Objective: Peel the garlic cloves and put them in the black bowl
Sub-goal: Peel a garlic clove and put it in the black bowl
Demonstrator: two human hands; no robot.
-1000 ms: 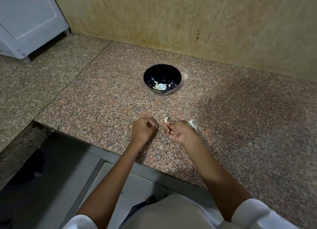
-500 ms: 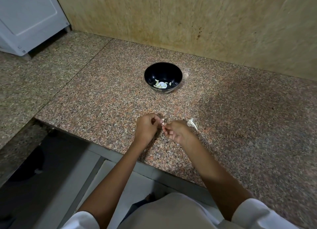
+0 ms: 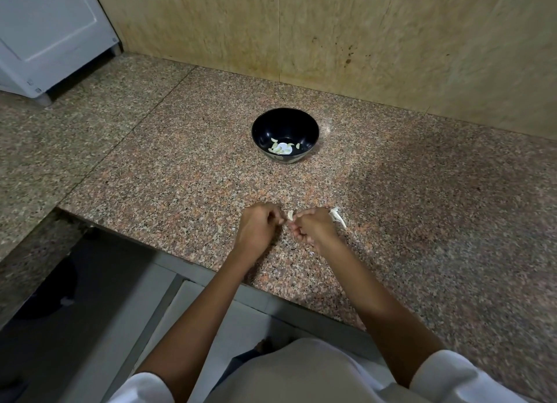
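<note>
Granite speckled pink forms the surface (image 3: 180, 176) under a round black bowl (image 3: 271, 128) holding pale peeled cloves (image 3: 281, 147). Well in front of the bowl, the right hand (image 3: 313, 227) pinches a small pale garlic clove (image 3: 290, 215). The left hand (image 3: 259, 227) is curled beside it, and I cannot tell if it holds anything.

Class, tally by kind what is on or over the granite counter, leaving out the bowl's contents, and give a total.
Round black bowl: 1
Pale garlic clove, held by the right hand: 1
White papery garlic scrap on the speckled granite counter: 1
Hands, that one and the left hand: 2
Total: 5
</note>
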